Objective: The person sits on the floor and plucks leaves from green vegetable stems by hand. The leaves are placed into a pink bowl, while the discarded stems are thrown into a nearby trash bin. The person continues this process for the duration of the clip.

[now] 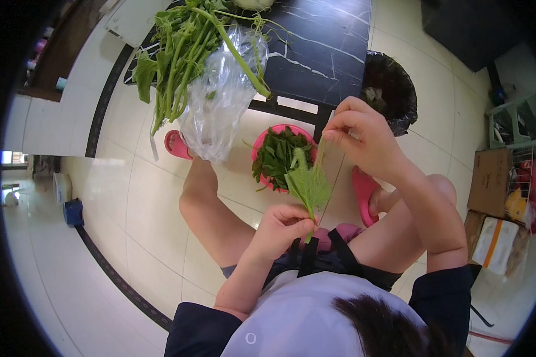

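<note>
My left hand (286, 230) pinches the green stem of a leafy vine tip (307, 185), its broad leaf spread above the fingers. Thin pale strands run from the leaf up to my right hand (359, 136), whose thumb and fingers are closed on them. Beyond the leaf, a pink basin (255, 154) on the floor holds dark green leaves (274, 156). A bunch of long-stemmed vine greens with curly tendrils (178, 62) lies at the table's left end, partly on a clear plastic bag (219, 98) that hangs over the edge.
The black marble-patterned table (317, 49) stands ahead. Right of it is a bin with a black liner (391, 91) with scraps inside. A cardboard box (489, 180) and green storage bins (518, 120) stand at far right. A pale round thing (253, 3) sits at the table's far side.
</note>
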The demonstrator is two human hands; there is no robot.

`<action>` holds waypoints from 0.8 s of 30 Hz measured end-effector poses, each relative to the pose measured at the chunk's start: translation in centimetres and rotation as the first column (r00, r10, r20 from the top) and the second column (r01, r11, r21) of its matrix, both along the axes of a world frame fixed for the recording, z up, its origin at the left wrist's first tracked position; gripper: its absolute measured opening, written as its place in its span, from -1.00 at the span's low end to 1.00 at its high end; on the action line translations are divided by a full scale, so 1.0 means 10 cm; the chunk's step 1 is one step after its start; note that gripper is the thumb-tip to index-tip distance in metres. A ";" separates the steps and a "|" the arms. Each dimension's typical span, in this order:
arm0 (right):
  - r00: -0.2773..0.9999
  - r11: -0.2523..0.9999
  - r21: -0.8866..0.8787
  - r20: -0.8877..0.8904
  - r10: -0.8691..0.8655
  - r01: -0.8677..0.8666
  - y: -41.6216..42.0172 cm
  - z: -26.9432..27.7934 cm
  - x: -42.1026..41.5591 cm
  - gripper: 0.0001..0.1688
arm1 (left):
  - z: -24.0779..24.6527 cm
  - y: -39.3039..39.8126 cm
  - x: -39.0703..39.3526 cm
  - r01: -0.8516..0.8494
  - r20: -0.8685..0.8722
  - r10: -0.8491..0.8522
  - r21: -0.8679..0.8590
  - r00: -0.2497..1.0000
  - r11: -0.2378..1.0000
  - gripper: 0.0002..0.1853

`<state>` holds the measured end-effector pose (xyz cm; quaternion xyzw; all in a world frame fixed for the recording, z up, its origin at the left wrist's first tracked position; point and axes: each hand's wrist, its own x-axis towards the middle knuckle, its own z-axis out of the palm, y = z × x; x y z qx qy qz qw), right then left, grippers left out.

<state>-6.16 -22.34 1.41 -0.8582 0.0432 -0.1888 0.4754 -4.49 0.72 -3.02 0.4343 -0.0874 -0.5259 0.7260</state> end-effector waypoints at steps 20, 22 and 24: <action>0.833 0.831 -0.112 -0.042 -0.552 0.545 -1.51 -0.40 -0.09 -0.80 | -0.07 -0.20 -0.05 -0.211 -0.197 0.205 -0.010 0.959 0.977 -0.83; 0.799 0.768 -0.310 -0.040 -0.600 0.561 -1.47 -0.43 -0.03 -0.83 | -0.05 -0.28 -0.01 -0.254 -0.281 0.247 0.012 0.927 0.967 -0.83; 0.776 0.662 -0.500 0.033 -0.630 0.559 -1.40 -0.39 -0.06 -0.87 | -0.01 -0.34 0.01 -0.300 -0.348 0.293 0.036 0.890 0.953 -0.82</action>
